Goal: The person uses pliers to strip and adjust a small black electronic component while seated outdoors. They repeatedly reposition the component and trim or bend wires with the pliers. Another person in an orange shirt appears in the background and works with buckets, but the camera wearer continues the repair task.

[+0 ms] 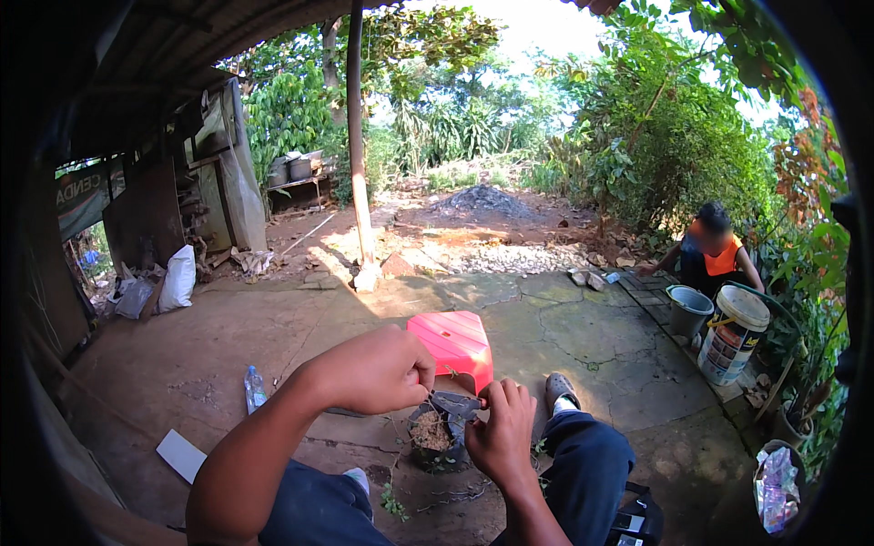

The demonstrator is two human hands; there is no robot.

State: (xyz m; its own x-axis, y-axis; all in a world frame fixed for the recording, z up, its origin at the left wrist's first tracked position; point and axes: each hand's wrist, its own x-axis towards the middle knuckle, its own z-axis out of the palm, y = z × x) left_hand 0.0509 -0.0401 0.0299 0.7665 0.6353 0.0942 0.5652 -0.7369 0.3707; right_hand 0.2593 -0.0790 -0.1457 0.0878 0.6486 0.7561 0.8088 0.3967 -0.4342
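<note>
Both my arms reach out over a small dark plant pot (446, 461) filled with light brown, crumbly material. My left hand (387, 371) is closed, its fingertips pinching one end of a thin dark grey piece (458, 403) above the pot. The other end is held between the thumb and fingers of my right hand (503, 426). Too little of this piece shows to tell its kind. Thin stems with small green leaves (391, 503) hang around the pot. Just beyond my hands stands a red plastic stool (452, 338).
A water bottle (255, 389) and a white flat piece (181, 455) lie left of me. At the right, a person in orange crouches behind a grey bucket (689, 311) and a white tub (733, 337). A post (357, 146) rises ahead; a white sack (177, 278) leans far left.
</note>
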